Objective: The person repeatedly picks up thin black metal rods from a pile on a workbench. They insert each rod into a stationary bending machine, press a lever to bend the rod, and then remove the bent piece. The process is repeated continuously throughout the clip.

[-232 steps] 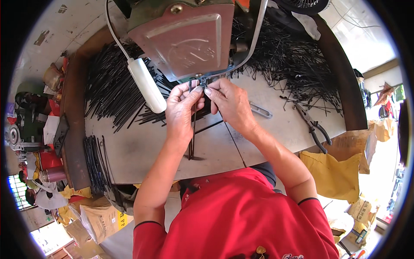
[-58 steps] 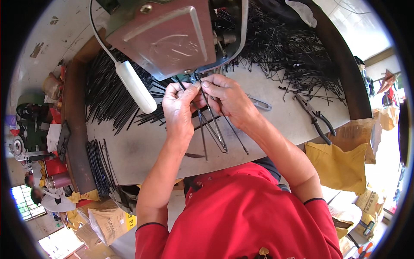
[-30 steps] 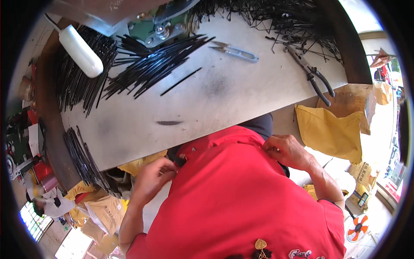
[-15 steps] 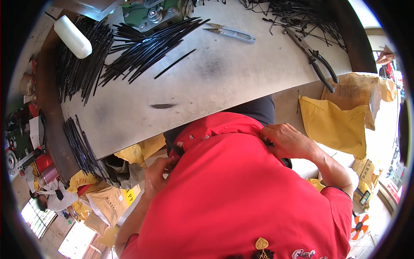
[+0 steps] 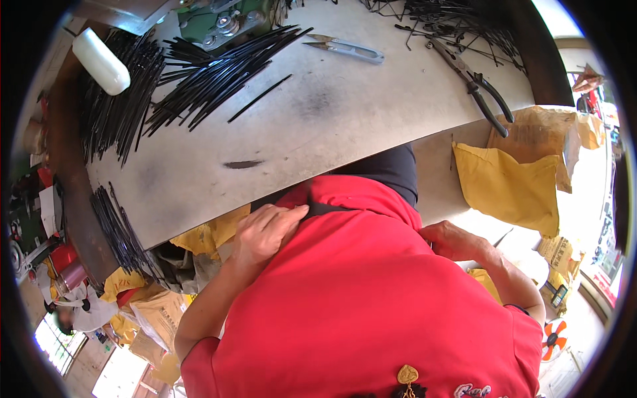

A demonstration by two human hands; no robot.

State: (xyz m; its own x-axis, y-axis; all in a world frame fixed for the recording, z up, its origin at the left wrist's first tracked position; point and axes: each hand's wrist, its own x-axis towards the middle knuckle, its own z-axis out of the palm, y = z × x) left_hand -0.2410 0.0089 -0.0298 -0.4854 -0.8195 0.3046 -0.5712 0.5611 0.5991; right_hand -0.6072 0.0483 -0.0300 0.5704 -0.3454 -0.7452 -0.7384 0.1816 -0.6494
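A pale, smudged worktop [image 5: 318,136] fills the upper half of a cluttered workshop, its surface marked by a dark scuff near the front edge. Slim black rods [image 5: 212,79] lie heaped at the left beside a green machine base [image 5: 222,30], with a white cylindrical fitting [image 5: 101,61] above them and a smaller bundle [image 5: 118,229] at the left corner. Metal thread snips [image 5: 352,51] lie toward the back; black-handled pliers [image 5: 474,87] rest at the right, near a tangle of thin black pieces [image 5: 464,30]. A yellow sack [image 5: 507,189] hangs off the right side, and an orange-bladed fan [image 5: 557,329] stands farther down in bright light. Seated below the front edge, the person wears a red shirt [image 5: 352,285], which lies between both hands. The left hand [image 5: 264,231] pinches its cloth near the hem; the right hand [image 5: 458,241], fingers curled, touches its opposite side, though whether it grips anything cannot be told.
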